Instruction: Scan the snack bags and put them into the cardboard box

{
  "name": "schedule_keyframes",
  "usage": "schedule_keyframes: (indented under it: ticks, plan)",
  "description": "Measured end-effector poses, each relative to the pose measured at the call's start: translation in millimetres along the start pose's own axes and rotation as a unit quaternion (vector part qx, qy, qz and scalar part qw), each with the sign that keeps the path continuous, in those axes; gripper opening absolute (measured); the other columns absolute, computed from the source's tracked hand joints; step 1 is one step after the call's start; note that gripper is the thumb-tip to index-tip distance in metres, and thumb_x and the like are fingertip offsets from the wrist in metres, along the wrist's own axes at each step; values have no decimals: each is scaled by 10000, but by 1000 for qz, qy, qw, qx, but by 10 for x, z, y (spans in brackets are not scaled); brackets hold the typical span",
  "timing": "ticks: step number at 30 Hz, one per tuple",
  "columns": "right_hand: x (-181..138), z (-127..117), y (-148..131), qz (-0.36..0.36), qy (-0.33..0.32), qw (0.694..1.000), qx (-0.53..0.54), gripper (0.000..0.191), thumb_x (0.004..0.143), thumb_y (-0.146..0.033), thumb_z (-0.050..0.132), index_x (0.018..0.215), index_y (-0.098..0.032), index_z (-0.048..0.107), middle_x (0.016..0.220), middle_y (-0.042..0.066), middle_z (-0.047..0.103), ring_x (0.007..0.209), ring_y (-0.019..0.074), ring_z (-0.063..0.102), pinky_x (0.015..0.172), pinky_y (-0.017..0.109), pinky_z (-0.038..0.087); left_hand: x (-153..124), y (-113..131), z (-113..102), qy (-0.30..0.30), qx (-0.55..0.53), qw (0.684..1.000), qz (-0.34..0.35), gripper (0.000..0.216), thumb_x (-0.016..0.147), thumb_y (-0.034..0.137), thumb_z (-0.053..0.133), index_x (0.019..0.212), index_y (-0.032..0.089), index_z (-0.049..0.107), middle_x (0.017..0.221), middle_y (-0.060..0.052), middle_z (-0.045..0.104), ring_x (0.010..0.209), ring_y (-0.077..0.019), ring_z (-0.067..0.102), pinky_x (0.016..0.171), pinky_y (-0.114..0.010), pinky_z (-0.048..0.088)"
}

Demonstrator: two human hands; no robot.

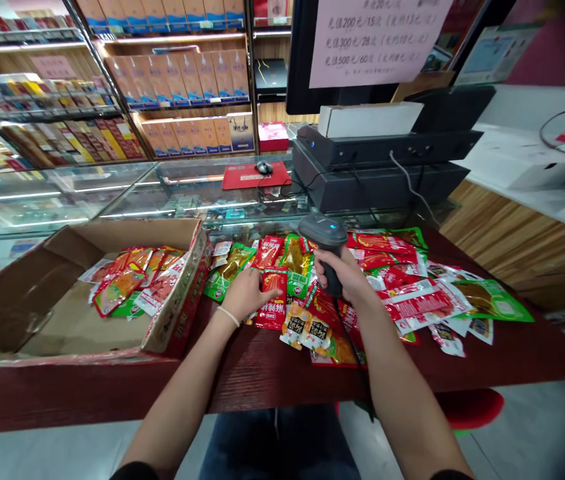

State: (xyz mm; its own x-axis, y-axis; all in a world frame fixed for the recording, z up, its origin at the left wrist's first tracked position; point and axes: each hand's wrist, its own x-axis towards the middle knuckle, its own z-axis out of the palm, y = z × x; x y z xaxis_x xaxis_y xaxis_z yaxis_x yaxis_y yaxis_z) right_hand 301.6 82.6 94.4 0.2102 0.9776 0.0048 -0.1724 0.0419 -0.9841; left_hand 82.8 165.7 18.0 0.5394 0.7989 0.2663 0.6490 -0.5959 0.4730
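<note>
My right hand [341, 270] is wrapped round the handle of a black barcode scanner [323, 229], and a small blue light glows on its top. A cable hangs from the handle over the packets. On the left, my left hand [243, 295] pinches the left edge of a red snack packet [273, 313], with the thumb lying over its front. Some of its fingertips are hidden behind the packet. Around both hands lie green and red snack packets [296, 257] and small white-and-orange sachets [318, 332]. More packets [425, 303] are heaped to the right.
An open cardboard box [70, 333] with several packets inside stands at the left on the dark red tabletop [257, 380]. Behind are a glass counter [187, 180], a mouse [263, 168] on a red pad, and a cash drawer [377, 187] below a monitor. A red stool [472, 408] stands below the front edge.
</note>
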Motion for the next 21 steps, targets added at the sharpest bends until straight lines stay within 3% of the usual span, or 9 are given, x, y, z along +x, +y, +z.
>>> schedule_keyframes:
  ticks: [5,8,13,19,21]
  plan:
    - [4,39,15,7,10,1000,-7,323,736,-438,723,654,-207,512,505,-52,495,361,75,426,343,190,357,-3,-7,-21,-33,-72,995,-54,351,761,510,650,664,213,489,643,-1,519,613,-168,491,614,-288,349]
    - [11,28,37,-3,5,1000,1,348,747,-448,720,631,-204,500,515,-48,493,371,72,425,344,192,362,6,3,-75,22,-211,972,-103,310,793,492,626,742,209,510,629,30,524,579,-137,482,591,-258,344]
    - [33,5,85,0,-7,1000,2,337,763,-459,711,671,-211,501,536,-50,504,386,77,434,363,201,387,32,36,-166,73,-493,851,-169,325,784,490,649,918,218,532,644,38,579,542,-126,520,541,-230,378]
    - [41,58,121,25,-12,1000,-3,338,760,-451,714,670,-214,491,515,-54,484,385,82,424,361,206,372,93,32,-190,118,-669,711,-182,309,758,270,608,1057,194,590,968,-26,663,762,-135,605,668,-231,471]
    - [39,77,133,29,-20,999,-3,345,766,-456,708,660,-210,491,510,-54,481,382,80,424,360,206,369,89,20,-230,105,-702,676,-196,354,755,252,598,1106,211,581,920,-17,655,686,-115,583,609,-219,461]
